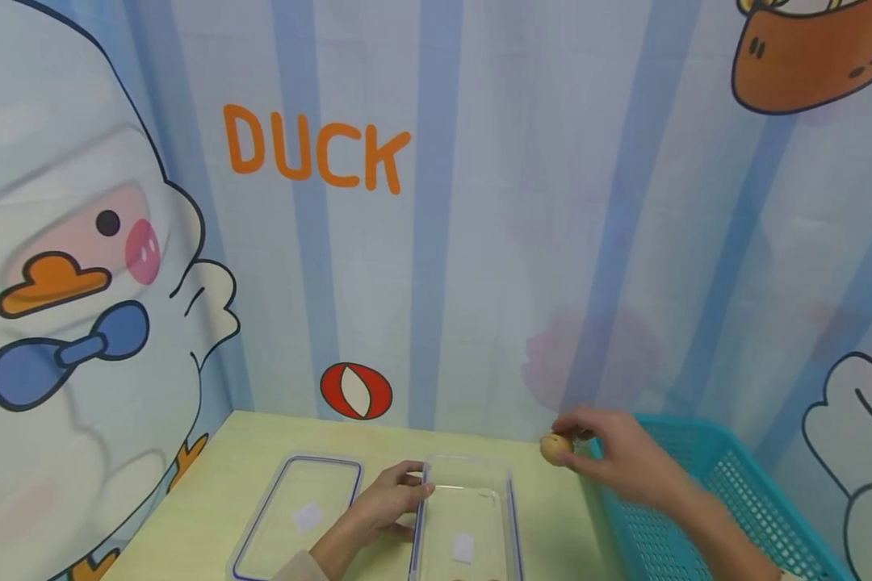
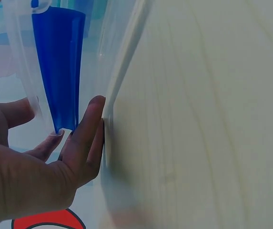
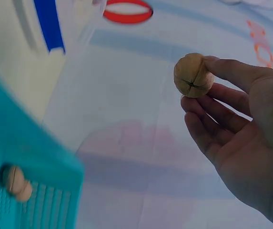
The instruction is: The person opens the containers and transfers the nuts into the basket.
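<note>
My right hand (image 1: 621, 456) pinches a walnut (image 1: 555, 449) between thumb and fingertips, above the table between the clear plastic box and the blue basket. In the right wrist view, the tan, ridged shell of the walnut (image 3: 192, 76) shows plainly. My left hand (image 1: 385, 504) grips the left side of the clear plastic box (image 1: 472, 508), thumb at the upper rim and fingers along the outer wall. A blue flap (image 2: 60, 62) on that box appears in the left wrist view. Inside the box, a small white label shows on the bottom.
A clear lid (image 1: 330, 488) with a blue seal lies flat left of the box. On the right stands a turquoise perforated basket (image 1: 759, 484); a few walnuts (image 3: 16, 181) lie in it. A striped curtain (image 1: 509, 242) printed with ducks hangs behind the pale table (image 1: 392, 440).
</note>
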Available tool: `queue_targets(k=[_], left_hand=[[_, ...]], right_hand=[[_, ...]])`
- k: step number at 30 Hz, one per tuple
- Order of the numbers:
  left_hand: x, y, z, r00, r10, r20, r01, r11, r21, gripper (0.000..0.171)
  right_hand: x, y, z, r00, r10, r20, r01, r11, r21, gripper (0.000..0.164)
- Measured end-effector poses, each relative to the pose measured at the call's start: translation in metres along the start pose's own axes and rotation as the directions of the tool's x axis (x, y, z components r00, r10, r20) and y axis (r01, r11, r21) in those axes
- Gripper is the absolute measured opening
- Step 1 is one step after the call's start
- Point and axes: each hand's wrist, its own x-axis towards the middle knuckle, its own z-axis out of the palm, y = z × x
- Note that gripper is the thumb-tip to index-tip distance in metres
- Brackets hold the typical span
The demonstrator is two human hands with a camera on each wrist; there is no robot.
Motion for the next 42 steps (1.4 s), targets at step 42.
queue_targets(k=[42], left_hand=[[0.0, -0.002, -0.001, 1.0, 0.01, -0.01, -0.01, 1.0, -0.002, 0.058]], right_hand=[[-0.058, 0.157, 0.003, 0.888, 0.458, -0.052, -0.457, 0.889, 0.019, 0.056]])
